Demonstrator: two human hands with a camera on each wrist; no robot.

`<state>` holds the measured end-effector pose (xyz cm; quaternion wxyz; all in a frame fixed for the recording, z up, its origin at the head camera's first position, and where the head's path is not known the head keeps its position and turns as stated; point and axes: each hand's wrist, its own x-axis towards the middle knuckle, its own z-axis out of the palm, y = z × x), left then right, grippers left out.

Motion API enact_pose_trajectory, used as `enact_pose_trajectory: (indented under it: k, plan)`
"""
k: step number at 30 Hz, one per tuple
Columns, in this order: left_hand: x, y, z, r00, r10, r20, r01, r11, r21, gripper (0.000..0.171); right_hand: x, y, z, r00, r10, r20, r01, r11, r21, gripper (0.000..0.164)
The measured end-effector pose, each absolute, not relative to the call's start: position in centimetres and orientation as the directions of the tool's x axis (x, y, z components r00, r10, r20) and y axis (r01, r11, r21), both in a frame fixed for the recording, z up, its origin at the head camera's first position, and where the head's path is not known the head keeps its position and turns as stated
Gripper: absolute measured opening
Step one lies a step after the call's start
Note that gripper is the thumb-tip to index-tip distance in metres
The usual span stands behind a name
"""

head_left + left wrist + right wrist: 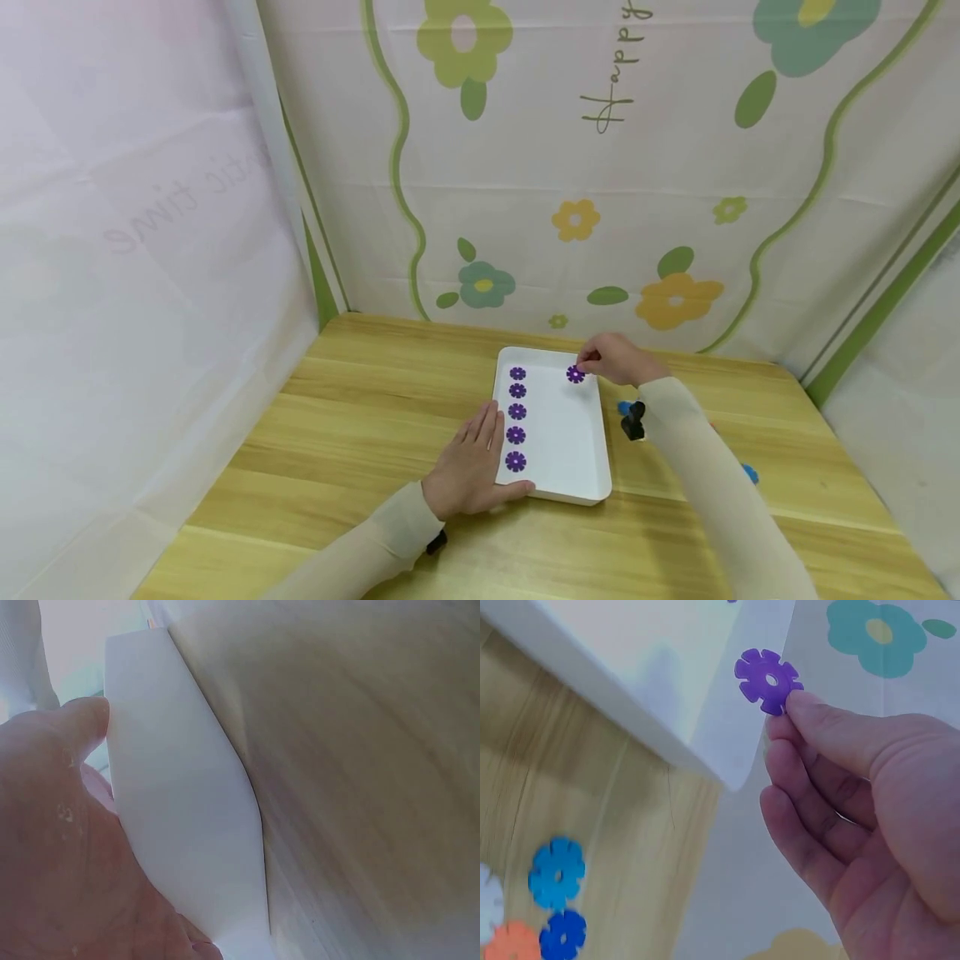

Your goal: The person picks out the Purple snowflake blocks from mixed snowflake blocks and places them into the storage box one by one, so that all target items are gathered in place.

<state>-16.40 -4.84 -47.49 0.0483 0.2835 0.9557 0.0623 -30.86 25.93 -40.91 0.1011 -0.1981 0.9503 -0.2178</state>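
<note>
A white tray lies on the wooden table, with a column of several purple snowflake discs along its left side. Between thumb and fingertips my right hand pinches another purple snowflake disc over the tray's far right corner. That disc is notched round its rim and has a hole in the middle. My left hand rests with straight fingers on the tray's near left corner, its thumb along the front rim. In the left wrist view, the thumb touches the tray's white outer wall.
Right of the tray, partly behind my right arm, lie loose discs: light blue, dark blue, orange and white. A flower-printed cloth hangs at the table's far edge.
</note>
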Motion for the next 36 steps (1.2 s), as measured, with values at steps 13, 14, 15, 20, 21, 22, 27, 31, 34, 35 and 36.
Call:
enact_pose_trajectory:
  k: [13,14,15,20,21,22,27,31,34,35,36]
  plan:
    - [-16.4,-5.0,-47.6,-0.831,0.554,-0.045,0.543,0.827,0.149,0.114,-32.7,23.4,-44.3,-0.953,-0.29,-0.092,-0.226,0.878,-0.422,0.015]
    - [-16.4,-5.0,-47.5,-0.832,0.552,-0.043,0.541,0.827,0.149,0.114,-32.7,23.4,-44.4,-0.955,-0.28,-0.093,-0.219,0.884,-0.414,0.015]
    - [-16.3,-5.0,-47.4,-0.833,0.552,-0.041,0.541,0.828,0.149,0.114,-32.8,23.3,-44.5,-0.957,-0.275,-0.094,-0.215,0.888,-0.407,0.015]
    - [-16.3,-5.0,-47.3,-0.831,0.555,-0.034,0.546,0.826,0.137,0.114,-33.1,22.8,-44.7,-0.959,-0.269,-0.091,-0.221,0.908,-0.356,0.015]
    - [-16.2,-5.0,-47.4,-0.83,0.557,-0.034,0.548,0.825,0.136,0.113,-33.1,22.7,-44.8,-0.959,-0.267,-0.091,-0.221,0.912,-0.346,0.016]
    - [-16.3,-5.0,-47.4,-0.829,0.558,-0.035,0.549,0.824,0.136,0.113,-33.2,22.7,-44.8,-0.96,-0.264,-0.091,-0.22,0.916,-0.337,0.016]
    - [-16.2,-4.9,-47.6,-0.824,0.565,-0.027,0.556,0.818,0.147,0.113,-33.4,22.4,-45.1,-0.968,-0.225,-0.113,-0.179,0.931,-0.319,0.024]
    - [-16.1,-4.9,-47.5,-0.826,0.564,-0.021,0.555,0.818,0.148,0.113,-33.7,22.2,-45.3,-0.965,-0.224,-0.134,-0.172,0.933,-0.317,0.035]
    - [-16.1,-4.9,-47.4,-0.826,0.563,-0.025,0.554,0.82,0.144,0.112,-33.8,22.2,-45.2,-0.964,-0.229,-0.139,-0.177,0.934,-0.31,0.035]
    - [-16.1,-4.9,-47.4,-0.827,0.561,-0.026,0.552,0.821,0.142,0.112,-33.7,22.2,-45.0,-0.964,-0.229,-0.137,-0.178,0.935,-0.306,0.031]
    - [-16.1,-4.9,-47.4,-0.829,0.559,-0.029,0.55,0.823,0.14,0.113,-33.7,22.2,-44.9,-0.963,-0.234,-0.136,-0.184,0.935,-0.302,0.029]
